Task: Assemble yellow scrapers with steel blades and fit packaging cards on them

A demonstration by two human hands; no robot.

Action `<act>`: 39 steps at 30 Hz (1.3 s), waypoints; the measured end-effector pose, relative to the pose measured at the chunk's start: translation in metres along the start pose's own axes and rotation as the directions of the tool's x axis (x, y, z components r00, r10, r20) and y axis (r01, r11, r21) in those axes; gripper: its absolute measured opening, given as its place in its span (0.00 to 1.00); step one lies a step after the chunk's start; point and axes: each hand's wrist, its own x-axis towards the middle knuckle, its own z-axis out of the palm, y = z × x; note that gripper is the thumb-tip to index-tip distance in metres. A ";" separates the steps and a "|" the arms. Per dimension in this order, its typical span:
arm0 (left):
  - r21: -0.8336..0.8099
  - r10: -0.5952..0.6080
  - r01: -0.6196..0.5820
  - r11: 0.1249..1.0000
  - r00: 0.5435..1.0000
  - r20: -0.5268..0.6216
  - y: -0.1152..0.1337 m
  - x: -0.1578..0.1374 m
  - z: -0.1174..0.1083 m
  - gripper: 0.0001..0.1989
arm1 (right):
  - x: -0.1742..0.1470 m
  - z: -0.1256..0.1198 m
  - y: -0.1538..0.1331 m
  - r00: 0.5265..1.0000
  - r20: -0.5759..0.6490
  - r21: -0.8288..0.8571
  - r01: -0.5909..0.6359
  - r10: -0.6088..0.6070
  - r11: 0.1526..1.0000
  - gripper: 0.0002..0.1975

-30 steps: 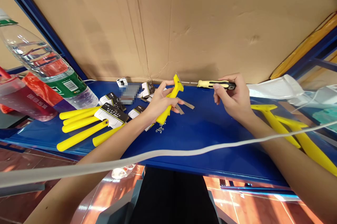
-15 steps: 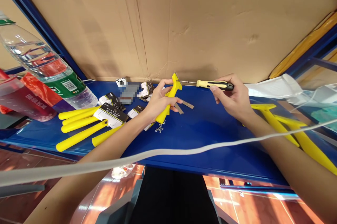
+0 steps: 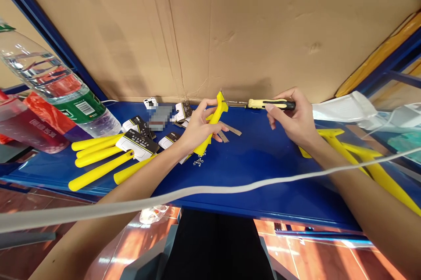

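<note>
My left hand (image 3: 202, 127) is wrapped round the yellow handle of a scraper (image 3: 216, 117), its wide head tilted up. A screwdriver (image 3: 271, 104) with a yellow and black grip lies in the fingers of my right hand (image 3: 294, 117). Its shaft points left, with the tip at the scraper's head. Beneath my left hand, flat metal blades (image 3: 232, 129) rest on the blue table (image 3: 256, 170). Closer to me is a small heap of screws and nuts (image 3: 198, 160). Whether a blade sits in the held scraper I cannot tell.
Several yellow scrapers with card labels (image 3: 101, 170) lie at left, beside a water bottle (image 3: 82, 100) and a red drink cup (image 3: 29, 124). More yellow scrapers (image 3: 368, 157) and white plastic wrapping (image 3: 342, 106) are at right. A pale cable (image 3: 210, 189) crosses in front of my forearms.
The scraper's head and the screwdriver have shifted slightly right, the screwdriver's grip turning a little in my right fingers. Both hands keep their holds.
</note>
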 end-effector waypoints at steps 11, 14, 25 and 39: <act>0.022 0.036 -0.037 0.999 0.999 0.034 -0.008 0.002 -0.005 0.35 | -0.004 0.011 -0.010 0.996 -0.027 0.041 -0.088 0.089 0.995 0.28; 0.036 0.029 -0.030 0.999 0.999 0.034 -0.008 0.002 -0.005 0.35 | -0.004 0.012 -0.008 0.986 -0.030 0.098 -0.158 0.161 0.983 0.27; 0.055 0.085 -0.087 0.995 0.995 0.044 -0.012 0.002 -0.005 0.33 | -0.003 0.015 -0.008 0.927 -0.015 0.281 -0.355 0.374 0.892 0.30; -0.197 -0.060 0.037 0.980 0.992 -0.114 -0.002 0.009 -0.011 0.41 | -0.009 0.026 -0.005 0.970 -0.107 0.318 -0.175 0.219 0.932 0.31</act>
